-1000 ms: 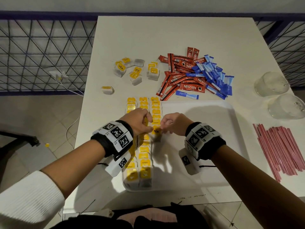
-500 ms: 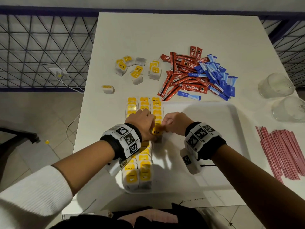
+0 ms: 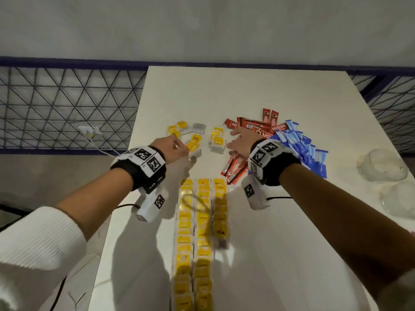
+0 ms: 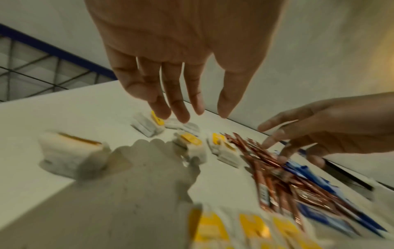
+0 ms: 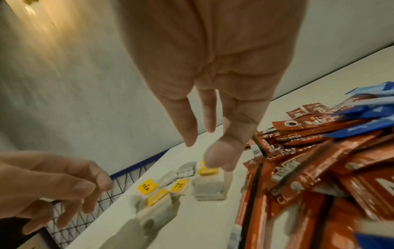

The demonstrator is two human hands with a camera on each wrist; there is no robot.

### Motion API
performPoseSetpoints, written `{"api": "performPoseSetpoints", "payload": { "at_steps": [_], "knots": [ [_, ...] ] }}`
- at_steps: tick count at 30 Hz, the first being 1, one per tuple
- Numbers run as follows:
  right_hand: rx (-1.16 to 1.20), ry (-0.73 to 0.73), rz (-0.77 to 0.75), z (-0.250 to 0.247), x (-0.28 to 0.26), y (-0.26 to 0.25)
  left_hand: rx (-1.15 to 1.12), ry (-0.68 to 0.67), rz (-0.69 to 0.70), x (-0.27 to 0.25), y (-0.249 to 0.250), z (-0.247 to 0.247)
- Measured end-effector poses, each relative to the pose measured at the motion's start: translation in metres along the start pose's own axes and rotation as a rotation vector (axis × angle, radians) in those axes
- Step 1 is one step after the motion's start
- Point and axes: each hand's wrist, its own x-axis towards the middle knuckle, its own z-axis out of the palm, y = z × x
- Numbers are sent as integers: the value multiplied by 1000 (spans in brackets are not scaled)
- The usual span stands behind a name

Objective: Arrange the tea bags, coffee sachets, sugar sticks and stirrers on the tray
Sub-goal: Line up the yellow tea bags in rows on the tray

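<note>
Both hands are stretched out over the far part of the white bench [image 3: 292,104], above the loose things that lie there. The left hand [image 3: 171,149] has its fingers [image 4: 177,107] spread and nearly straight; it holds nothing and hangs just above the loose tea bags [image 3: 195,140], which have yellow tags and lie in a small scattered group. The right hand [image 3: 241,141] is also released, with the fingers relaxed and a little bent, and it holds nothing. It is between the tea bag group and the red coffee sachets [image 3: 265,126], very near one pair of tea bags [image 3: 217,142]. If a fingertip touches a bag, I cannot tell.

The coffee sachets lie in an untidy pile on the right of the loose tea bags, and the blue sugar sticks [image 3: 307,149] lie partly over them, further to the right. Nearer to the person, the white tray [image 3: 280,254] carries three straight rows of tea bags [image 3: 202,221] along its left side. The rows look blurred in the head view. At the right edge of the bench stand two clear glasses [image 3: 381,164].
</note>
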Motion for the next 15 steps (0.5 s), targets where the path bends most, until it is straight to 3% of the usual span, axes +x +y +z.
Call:
{"api": "performPoseSetpoints", "payload": {
  "at_steps": [9,15],
  "knots": [
    [-371,-124,-52,2,72,-11,-4,-49,-92,58,-3,7],
    [-568,-116,-80,15,90,-15,164,-143,-78,78,-1,19]
  ]
}}
